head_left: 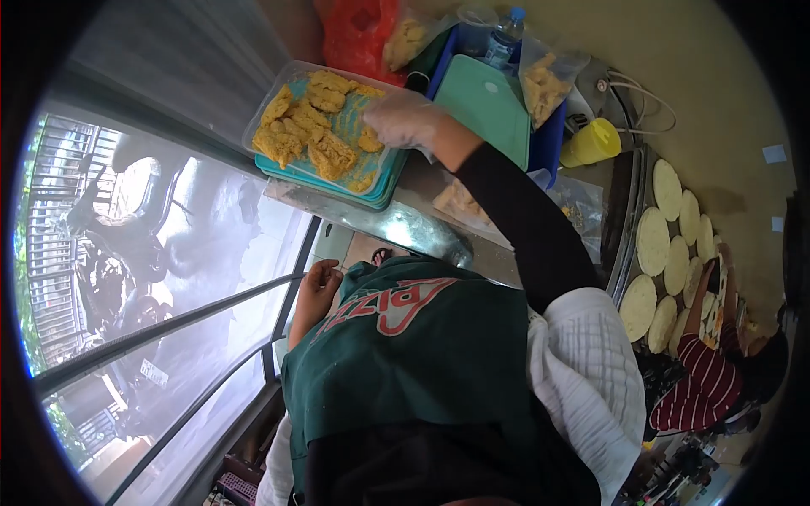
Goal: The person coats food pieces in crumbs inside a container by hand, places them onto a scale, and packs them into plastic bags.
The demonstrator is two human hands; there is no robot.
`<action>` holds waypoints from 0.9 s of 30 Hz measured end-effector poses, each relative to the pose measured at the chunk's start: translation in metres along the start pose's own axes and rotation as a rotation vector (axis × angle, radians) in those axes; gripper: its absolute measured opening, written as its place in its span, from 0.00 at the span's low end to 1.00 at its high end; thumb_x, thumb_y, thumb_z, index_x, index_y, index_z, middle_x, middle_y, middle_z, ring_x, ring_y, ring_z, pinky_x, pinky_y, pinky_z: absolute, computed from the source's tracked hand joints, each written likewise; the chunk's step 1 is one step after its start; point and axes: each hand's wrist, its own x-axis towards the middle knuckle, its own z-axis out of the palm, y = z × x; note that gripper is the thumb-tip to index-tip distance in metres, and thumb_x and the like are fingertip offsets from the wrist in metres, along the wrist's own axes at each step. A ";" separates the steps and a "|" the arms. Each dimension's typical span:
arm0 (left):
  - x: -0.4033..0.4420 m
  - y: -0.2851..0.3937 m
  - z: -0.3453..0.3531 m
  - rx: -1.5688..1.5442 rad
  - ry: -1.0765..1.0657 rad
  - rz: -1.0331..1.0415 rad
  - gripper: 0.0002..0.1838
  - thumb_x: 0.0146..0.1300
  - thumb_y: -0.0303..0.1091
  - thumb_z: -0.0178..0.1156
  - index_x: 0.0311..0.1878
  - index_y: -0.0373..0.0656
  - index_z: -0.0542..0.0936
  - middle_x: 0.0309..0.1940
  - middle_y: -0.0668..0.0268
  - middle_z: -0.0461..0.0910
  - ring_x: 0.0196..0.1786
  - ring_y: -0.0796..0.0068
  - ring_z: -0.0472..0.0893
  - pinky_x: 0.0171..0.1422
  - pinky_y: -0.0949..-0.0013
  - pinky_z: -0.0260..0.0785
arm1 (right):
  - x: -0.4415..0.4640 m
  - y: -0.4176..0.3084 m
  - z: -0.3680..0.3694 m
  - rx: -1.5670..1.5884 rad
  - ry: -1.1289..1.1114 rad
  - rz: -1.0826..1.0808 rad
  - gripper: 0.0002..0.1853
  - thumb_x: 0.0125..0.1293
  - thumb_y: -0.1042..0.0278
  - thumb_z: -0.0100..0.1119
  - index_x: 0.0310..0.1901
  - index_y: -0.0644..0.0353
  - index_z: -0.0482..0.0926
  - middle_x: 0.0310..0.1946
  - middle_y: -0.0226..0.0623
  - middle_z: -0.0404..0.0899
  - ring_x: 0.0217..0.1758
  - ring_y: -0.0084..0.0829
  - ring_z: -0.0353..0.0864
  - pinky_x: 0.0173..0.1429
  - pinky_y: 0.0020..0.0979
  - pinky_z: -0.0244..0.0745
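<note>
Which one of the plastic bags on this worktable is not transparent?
The shiny red plastic bag, just beyond the clear plastic container of golden breaded pieces. The other bags are see-through.

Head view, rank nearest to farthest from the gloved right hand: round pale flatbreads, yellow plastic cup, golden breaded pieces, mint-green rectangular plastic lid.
From the gloved right hand:
1. Golden breaded pieces: beside its fingers, in the tray.
2. Mint-green rectangular plastic lid: just right.
3. Yellow plastic cup: farther right.
4. Round pale flatbreads: far right.
</note>
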 end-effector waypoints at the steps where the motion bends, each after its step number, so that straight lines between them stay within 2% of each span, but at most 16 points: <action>1: -0.002 -0.001 0.000 0.010 0.017 0.007 0.14 0.64 0.30 0.57 0.51 0.34 0.73 0.33 0.67 0.78 0.37 0.81 0.76 0.45 0.75 0.68 | 0.009 0.000 0.002 -0.043 -0.089 -0.039 0.12 0.52 0.71 0.55 0.39 0.57 0.81 0.38 0.42 0.81 0.43 0.42 0.81 0.45 0.37 0.75; 4: -0.009 -0.008 -0.002 0.017 0.058 0.003 0.15 0.64 0.31 0.58 0.51 0.35 0.73 0.33 0.67 0.78 0.36 0.80 0.76 0.45 0.74 0.69 | 0.028 0.000 0.012 -0.149 -0.173 0.003 0.12 0.50 0.72 0.56 0.37 0.56 0.82 0.34 0.42 0.81 0.42 0.40 0.81 0.44 0.37 0.75; 7: -0.015 -0.017 -0.005 0.006 0.086 -0.011 0.15 0.64 0.32 0.59 0.51 0.36 0.73 0.33 0.67 0.78 0.36 0.80 0.76 0.45 0.74 0.69 | 0.037 0.005 0.012 -0.157 -0.165 -0.081 0.14 0.48 0.70 0.58 0.39 0.57 0.81 0.34 0.43 0.81 0.41 0.42 0.81 0.44 0.37 0.74; 10: -0.017 -0.017 -0.005 -0.005 0.106 -0.010 0.14 0.65 0.31 0.58 0.51 0.35 0.73 0.31 0.71 0.75 0.35 0.84 0.72 0.42 0.77 0.66 | 0.040 0.009 0.002 0.001 -0.162 -0.123 0.17 0.47 0.70 0.59 0.42 0.58 0.80 0.36 0.44 0.81 0.41 0.43 0.81 0.44 0.36 0.74; 11: -0.017 -0.016 -0.004 -0.008 0.112 -0.007 0.14 0.66 0.30 0.57 0.51 0.34 0.72 0.30 0.73 0.73 0.34 0.86 0.71 0.41 0.79 0.64 | 0.038 0.011 0.000 0.111 -0.117 -0.111 0.18 0.47 0.70 0.59 0.44 0.59 0.79 0.36 0.44 0.81 0.41 0.42 0.81 0.44 0.36 0.74; 14: -0.015 -0.019 -0.007 -0.013 0.108 -0.017 0.16 0.63 0.33 0.60 0.51 0.36 0.74 0.34 0.66 0.78 0.35 0.79 0.76 0.44 0.73 0.69 | 0.034 0.015 -0.002 0.493 0.014 -0.056 0.21 0.48 0.70 0.60 0.47 0.63 0.77 0.36 0.43 0.80 0.41 0.38 0.80 0.45 0.34 0.73; 16: -0.012 -0.017 -0.007 0.033 0.101 0.003 0.16 0.63 0.34 0.59 0.51 0.36 0.74 0.33 0.66 0.78 0.35 0.79 0.75 0.44 0.74 0.69 | 0.030 0.016 -0.002 0.806 0.098 0.005 0.22 0.51 0.71 0.59 0.50 0.65 0.75 0.35 0.42 0.79 0.40 0.35 0.79 0.45 0.33 0.73; 19: -0.007 -0.014 -0.006 0.062 0.071 0.013 0.16 0.64 0.34 0.59 0.51 0.36 0.73 0.32 0.66 0.78 0.35 0.79 0.75 0.43 0.74 0.69 | 0.021 0.015 0.000 1.608 -0.045 -0.032 0.20 0.58 0.72 0.55 0.53 0.67 0.71 0.34 0.39 0.75 0.38 0.32 0.77 0.45 0.32 0.74; 22: 0.000 -0.010 -0.005 0.070 0.039 0.018 0.16 0.63 0.33 0.59 0.51 0.36 0.73 0.31 0.66 0.78 0.35 0.78 0.76 0.43 0.74 0.69 | 0.005 0.005 -0.012 1.992 -0.065 0.005 0.17 0.64 0.71 0.48 0.54 0.65 0.70 0.34 0.37 0.72 0.37 0.30 0.75 0.44 0.31 0.74; 25: 0.004 -0.002 -0.003 0.071 0.019 0.035 0.15 0.63 0.32 0.59 0.51 0.36 0.73 0.31 0.66 0.77 0.36 0.79 0.76 0.44 0.74 0.69 | 0.009 0.000 -0.005 2.092 -0.032 0.005 0.15 0.66 0.69 0.46 0.52 0.66 0.71 0.33 0.37 0.72 0.34 0.28 0.74 0.40 0.30 0.74; 27: 0.006 -0.001 -0.002 0.061 0.012 0.037 0.15 0.63 0.31 0.59 0.51 0.36 0.73 0.31 0.66 0.77 0.36 0.79 0.76 0.43 0.74 0.69 | 0.012 -0.004 0.001 2.042 0.034 0.063 0.13 0.67 0.68 0.46 0.49 0.65 0.72 0.30 0.35 0.72 0.30 0.27 0.73 0.35 0.29 0.72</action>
